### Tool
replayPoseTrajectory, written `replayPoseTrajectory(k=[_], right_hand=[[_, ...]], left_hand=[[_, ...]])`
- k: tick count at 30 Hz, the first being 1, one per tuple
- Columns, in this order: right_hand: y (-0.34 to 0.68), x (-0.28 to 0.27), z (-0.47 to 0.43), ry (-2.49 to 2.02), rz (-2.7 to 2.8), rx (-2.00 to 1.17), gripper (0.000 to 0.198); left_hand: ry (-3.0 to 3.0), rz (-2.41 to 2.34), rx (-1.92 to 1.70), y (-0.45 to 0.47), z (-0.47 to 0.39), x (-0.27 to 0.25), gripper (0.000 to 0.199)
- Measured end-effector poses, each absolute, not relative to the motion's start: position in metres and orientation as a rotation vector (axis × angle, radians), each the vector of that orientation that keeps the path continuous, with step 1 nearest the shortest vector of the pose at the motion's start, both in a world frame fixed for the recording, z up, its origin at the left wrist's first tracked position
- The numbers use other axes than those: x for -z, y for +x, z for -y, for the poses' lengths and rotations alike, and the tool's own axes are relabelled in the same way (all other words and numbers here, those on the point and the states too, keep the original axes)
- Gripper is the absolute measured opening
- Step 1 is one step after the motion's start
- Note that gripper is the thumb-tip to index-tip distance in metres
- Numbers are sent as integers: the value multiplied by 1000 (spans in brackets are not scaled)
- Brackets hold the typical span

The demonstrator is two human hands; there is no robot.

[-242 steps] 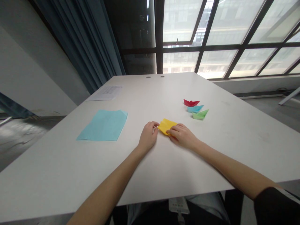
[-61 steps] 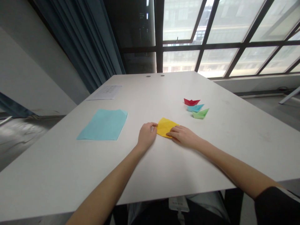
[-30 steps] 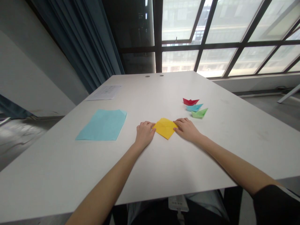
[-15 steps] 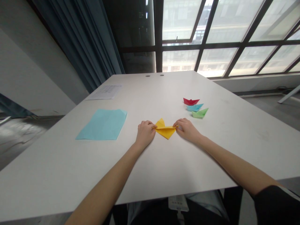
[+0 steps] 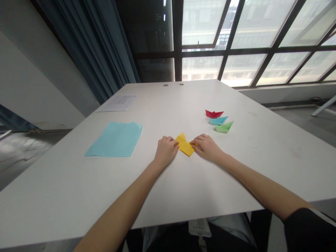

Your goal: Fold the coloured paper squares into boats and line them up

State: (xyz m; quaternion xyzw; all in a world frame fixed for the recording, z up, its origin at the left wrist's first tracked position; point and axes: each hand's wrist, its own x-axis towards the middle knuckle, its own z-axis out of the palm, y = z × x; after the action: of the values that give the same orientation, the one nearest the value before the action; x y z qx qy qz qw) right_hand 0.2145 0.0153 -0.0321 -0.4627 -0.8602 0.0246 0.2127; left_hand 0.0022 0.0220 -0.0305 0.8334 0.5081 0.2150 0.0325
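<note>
A folded piece of yellow paper (image 5: 186, 147) lies between my two hands near the middle of the white table (image 5: 168, 196). One yellow point sticks up at its far side and a corner points toward me. My left hand (image 5: 167, 149) pinches its left end, fingers closed. At the right end, the closed fingers of my right hand (image 5: 205, 146) grip the paper too. My fingertips hide both ends. Beyond my right hand stand three small folded paper boats: a red boat (image 5: 214, 114), a blue boat (image 5: 218, 120) and a green boat (image 5: 224, 127).
To the left of my hands lies a stack of light blue paper (image 5: 115, 140), one far corner slightly raised. Behind it, a printed white sheet (image 5: 117, 103) rests by the table's left edge. Windows and a dark blue curtain (image 5: 105, 52) are past the table.
My hands have come closer together along the yellow paper. Its wide upper edge now looks narrower, with more of it covered by my fingers. The boats and the blue paper have stayed put.
</note>
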Motion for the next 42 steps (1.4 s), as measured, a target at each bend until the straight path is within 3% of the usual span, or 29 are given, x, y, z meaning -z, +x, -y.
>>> replayPoseTrajectory(k=[11, 26, 36, 42], right_hand=[[206, 31, -11, -1269, 2470, -91, 29], [214, 24, -7, -1383, 2536, -128, 42], [213, 27, -8, -1386, 2527, -144, 42], [214, 27, -8, -1391, 2536, -138, 42]], left_hand=[[2604, -1198, -713, 15, -17, 32, 24], [2752, -1592, -419, 2, -17, 22, 21], [2483, -1769, -576, -8, -25, 34, 28], [2412, -1698, -714, -8, -27, 35, 20]])
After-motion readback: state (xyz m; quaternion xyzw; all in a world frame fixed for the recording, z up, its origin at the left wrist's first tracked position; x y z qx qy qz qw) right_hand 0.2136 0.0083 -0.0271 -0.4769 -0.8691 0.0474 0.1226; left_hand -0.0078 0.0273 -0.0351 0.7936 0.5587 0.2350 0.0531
